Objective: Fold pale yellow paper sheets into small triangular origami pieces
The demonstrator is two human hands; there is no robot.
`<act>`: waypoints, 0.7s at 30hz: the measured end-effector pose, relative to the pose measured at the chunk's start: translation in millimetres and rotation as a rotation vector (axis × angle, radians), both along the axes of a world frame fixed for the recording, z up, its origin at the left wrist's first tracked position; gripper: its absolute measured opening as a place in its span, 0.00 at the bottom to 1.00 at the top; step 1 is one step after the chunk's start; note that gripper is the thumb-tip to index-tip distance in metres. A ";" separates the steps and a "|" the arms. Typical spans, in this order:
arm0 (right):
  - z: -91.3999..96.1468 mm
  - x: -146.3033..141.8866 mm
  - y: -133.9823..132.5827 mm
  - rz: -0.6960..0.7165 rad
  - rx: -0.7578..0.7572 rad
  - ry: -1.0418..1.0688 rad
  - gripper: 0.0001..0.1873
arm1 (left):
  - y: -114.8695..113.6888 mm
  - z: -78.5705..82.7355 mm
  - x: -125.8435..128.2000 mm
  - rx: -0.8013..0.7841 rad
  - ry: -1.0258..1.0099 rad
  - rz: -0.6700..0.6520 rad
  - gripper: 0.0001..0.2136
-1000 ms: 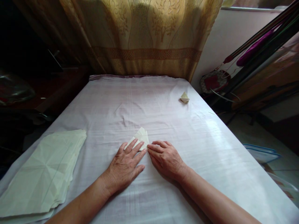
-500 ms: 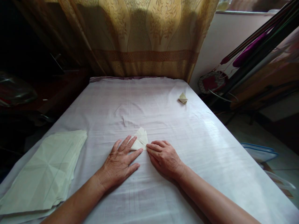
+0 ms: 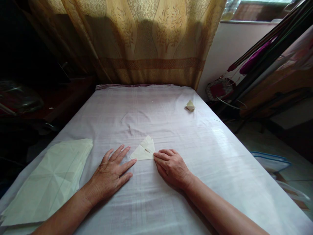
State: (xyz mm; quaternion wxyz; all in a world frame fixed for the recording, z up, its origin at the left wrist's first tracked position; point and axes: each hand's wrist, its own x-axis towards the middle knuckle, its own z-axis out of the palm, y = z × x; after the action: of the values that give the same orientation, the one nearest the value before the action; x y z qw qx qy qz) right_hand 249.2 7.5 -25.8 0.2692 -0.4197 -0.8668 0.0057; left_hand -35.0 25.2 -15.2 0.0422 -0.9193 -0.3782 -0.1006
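Head view: a folded paper (image 3: 144, 151) lies mid-tabletop (image 3: 220, 156), toward the near edge. The right hand (image 3: 172, 166), fingers loosely curled, presses its right corner. The left hand (image 3: 110, 173) lies flat, spread and empty, just beside it. The paper looks light, thin and slippery, so it is best pinned at its corners.

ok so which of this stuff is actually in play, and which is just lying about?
In play:
- folded paper
- right hand, fingertips on its right corner
- left hand, flat on the white cloth beside it

Lying about:
- stack of paper sheets, left edge, untouched
- small folded piece, far right
- curtain
- blue-rimmed tray, on the floor
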 end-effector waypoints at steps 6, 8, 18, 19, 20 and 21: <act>3.1 -9.2 -3.1 -0.027 0.014 -0.014 0.09 | 14.1 5.1 30.1 0.081 -0.115 -0.045 0.11; 3.8 -13.5 -7.6 -0.040 0.027 -0.020 0.08 | 21.0 7.7 40.2 0.135 -0.099 -0.077 0.08; 8.4 -26.0 -26.0 -0.035 -0.033 -0.044 0.08 | 49.8 7.1 43.7 0.157 0.002 -0.292 0.09; 10.2 -24.5 -24.7 -0.024 -0.050 -0.049 0.08 | 46.2 5.4 44.9 0.154 -0.008 -0.274 0.09; 11.8 -22.5 -23.0 -0.010 -0.068 -0.054 0.08 | 40.7 3.7 46.5 0.154 -0.017 -0.256 0.09; 13.2 -20.4 -20.8 0.007 -0.086 -0.055 0.08 | 33.6 2.0 48.5 0.152 -0.028 -0.242 0.10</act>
State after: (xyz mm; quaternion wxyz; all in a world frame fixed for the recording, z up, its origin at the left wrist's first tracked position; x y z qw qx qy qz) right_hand 228.8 -13.4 -12.6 0.2268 -0.4276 -0.8744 0.0322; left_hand 13.5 58.9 -13.2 0.0939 -0.9509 -0.2563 -0.1459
